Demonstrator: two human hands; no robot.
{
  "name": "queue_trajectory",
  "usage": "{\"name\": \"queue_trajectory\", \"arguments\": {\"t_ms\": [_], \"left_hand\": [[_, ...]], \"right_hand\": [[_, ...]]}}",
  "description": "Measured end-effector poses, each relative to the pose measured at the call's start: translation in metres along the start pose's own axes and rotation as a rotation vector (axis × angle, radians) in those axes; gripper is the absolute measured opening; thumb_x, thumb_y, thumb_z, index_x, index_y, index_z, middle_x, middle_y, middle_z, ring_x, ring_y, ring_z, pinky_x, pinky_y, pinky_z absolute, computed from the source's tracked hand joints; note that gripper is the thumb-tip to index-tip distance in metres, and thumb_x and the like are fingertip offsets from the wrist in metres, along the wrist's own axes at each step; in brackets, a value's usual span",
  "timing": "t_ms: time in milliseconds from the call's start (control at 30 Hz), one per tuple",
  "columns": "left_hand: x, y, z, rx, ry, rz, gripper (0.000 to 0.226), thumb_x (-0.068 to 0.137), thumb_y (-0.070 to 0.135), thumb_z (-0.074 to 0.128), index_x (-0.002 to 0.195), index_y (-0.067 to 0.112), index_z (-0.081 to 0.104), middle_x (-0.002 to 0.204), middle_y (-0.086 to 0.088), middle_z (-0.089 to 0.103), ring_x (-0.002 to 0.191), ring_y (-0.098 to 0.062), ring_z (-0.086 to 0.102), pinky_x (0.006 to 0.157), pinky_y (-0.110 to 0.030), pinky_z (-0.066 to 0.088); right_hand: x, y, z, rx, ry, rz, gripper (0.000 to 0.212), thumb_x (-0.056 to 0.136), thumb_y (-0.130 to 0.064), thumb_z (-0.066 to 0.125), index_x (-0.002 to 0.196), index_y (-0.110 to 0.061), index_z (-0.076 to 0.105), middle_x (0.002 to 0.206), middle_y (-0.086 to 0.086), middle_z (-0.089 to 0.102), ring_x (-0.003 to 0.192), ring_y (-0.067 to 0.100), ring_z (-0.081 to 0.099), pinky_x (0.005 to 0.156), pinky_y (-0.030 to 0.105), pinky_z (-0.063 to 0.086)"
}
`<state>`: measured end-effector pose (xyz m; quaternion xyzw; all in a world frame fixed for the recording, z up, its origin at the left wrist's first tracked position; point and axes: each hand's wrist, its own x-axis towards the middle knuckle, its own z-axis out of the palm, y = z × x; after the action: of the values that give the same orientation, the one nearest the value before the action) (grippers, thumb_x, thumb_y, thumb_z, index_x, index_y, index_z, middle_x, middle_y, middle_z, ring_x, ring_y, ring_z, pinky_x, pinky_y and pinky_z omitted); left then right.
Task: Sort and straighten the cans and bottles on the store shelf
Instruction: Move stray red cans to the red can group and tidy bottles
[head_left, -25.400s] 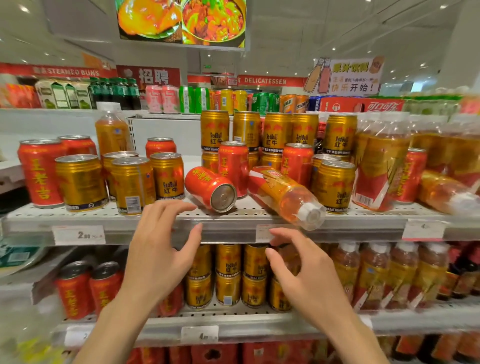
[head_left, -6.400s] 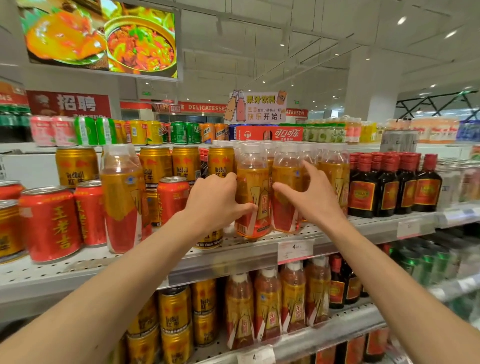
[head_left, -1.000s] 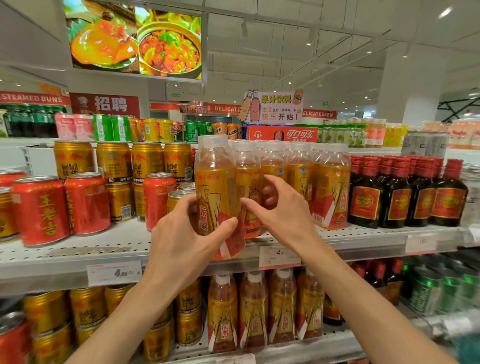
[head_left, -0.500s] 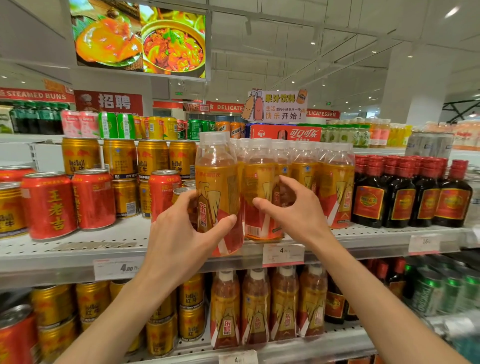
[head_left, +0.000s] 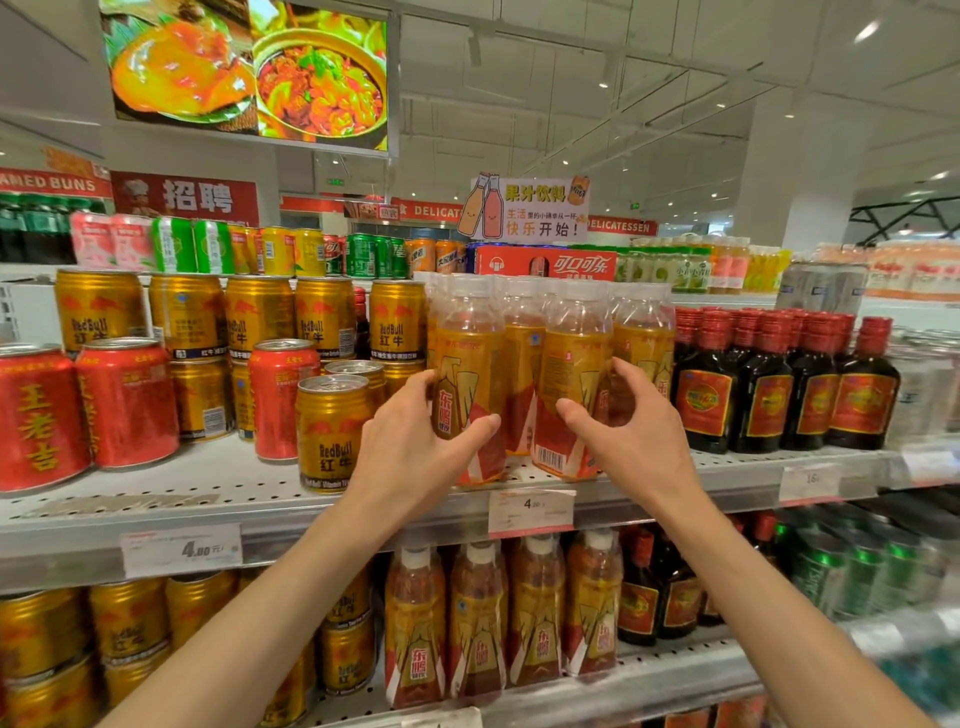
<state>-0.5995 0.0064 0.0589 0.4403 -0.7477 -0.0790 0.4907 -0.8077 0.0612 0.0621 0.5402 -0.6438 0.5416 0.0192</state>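
Clear plastic with an orange-and-red sleeve: that is what I have in both hands, and I judge it will handle as a full drink bottle does, fairly heavy for its width, firm enough not to buckle under a moderate squeeze, but smooth and a little slick on the film label. My left hand (head_left: 410, 447) grips the left bottle (head_left: 470, 384) low on its body, thumb across the front and fingers round the far side. My right hand (head_left: 631, 431) is curled round the right bottle (head_left: 569, 384) at the same height, thumb on the near face. Both bottles stand upright at the near edge of the shelf (head_left: 234, 499), just right of centre, touching or nearly touching each other, with more of the same kind packed behind them. The barcode on the right one faces out, so I judge it wants a turn to show its front. Taking them at the mid-to-lower body seems right to me: the centre of weight sits low, and a hold near the white cap would let the base swing. A gold can (head_left: 332, 434) stands just to the left of my left hand, forward of its row, with red cans (head_left: 124, 405) further left and dark bottles (head_left: 769, 384) to the right. The tall, narrow bottles could topple like dominoes if nudged, so I would slide rather than lift.
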Motion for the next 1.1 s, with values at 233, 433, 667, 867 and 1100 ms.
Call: {"name": "queue_trajectory", "arguments": {"t_ms": [233, 433, 667, 867, 1100], "left_hand": [[0.006, -0.003, 0.019, 0.004, 0.002, -0.017, 0.092, 0.079, 0.068, 0.065, 0.150, 0.016, 0.036, 0.144, 0.000, 0.053, 0.131, -0.018, 0.051, 0.109, -0.045, 0.043], [0.001, 0.002, 0.027, -0.033, 0.016, -0.022, 0.094, 0.080, 0.065, 0.067, 0.152, 0.014, 0.033, 0.146, -0.001, 0.050, 0.133, -0.017, 0.048, 0.110, -0.042, 0.042], [-0.009, -0.003, 0.019, -0.062, -0.074, -0.027, 0.086, 0.088, 0.057, 0.063, 0.156, 0.019, 0.027, 0.152, 0.003, 0.043, 0.138, -0.013, 0.042, 0.108, -0.029, 0.035], [-0.037, -0.011, -0.004, -0.187, -0.026, -0.037, 0.048, 0.091, 0.036, 0.069, 0.134, 0.027, 0.053, 0.126, 0.015, 0.058, 0.110, 0.000, 0.057, 0.082, -0.013, 0.054], [-0.078, -0.021, -0.035, -0.291, -0.020, -0.107, 0.017, 0.093, 0.028, 0.068, 0.109, 0.031, 0.064, 0.098, 0.017, 0.071, 0.098, 0.000, 0.064, 0.081, -0.013, 0.051]], "right_hand": [[-0.001, 0.006, 0.006, 0.006, -0.004, -0.011, 0.087, 0.085, -0.058, 0.070, 0.156, -0.025, 0.032, 0.157, -0.003, 0.043, 0.142, 0.017, 0.041, 0.114, 0.050, 0.040], [-0.009, 0.005, 0.014, 0.042, 0.054, -0.013, 0.087, 0.085, -0.061, 0.068, 0.156, -0.027, 0.031, 0.158, -0.005, 0.040, 0.144, 0.014, 0.038, 0.112, 0.050, 0.042], [-0.017, 0.007, 0.008, 0.036, 0.004, 0.014, 0.084, 0.086, -0.058, 0.069, 0.155, -0.029, 0.032, 0.156, -0.006, 0.039, 0.141, 0.014, 0.040, 0.114, 0.046, 0.041], [-0.043, 0.018, 0.001, 0.148, 0.036, 0.040, 0.044, 0.092, -0.041, 0.068, 0.133, -0.030, 0.055, 0.125, -0.012, 0.052, 0.106, 0.003, 0.058, 0.091, 0.029, 0.055], [-0.075, 0.014, 0.014, 0.271, -0.059, 0.043, 0.017, 0.095, -0.034, 0.066, 0.112, -0.030, 0.064, 0.100, -0.016, 0.065, 0.088, -0.009, 0.061, 0.065, 0.006, 0.050]]}}
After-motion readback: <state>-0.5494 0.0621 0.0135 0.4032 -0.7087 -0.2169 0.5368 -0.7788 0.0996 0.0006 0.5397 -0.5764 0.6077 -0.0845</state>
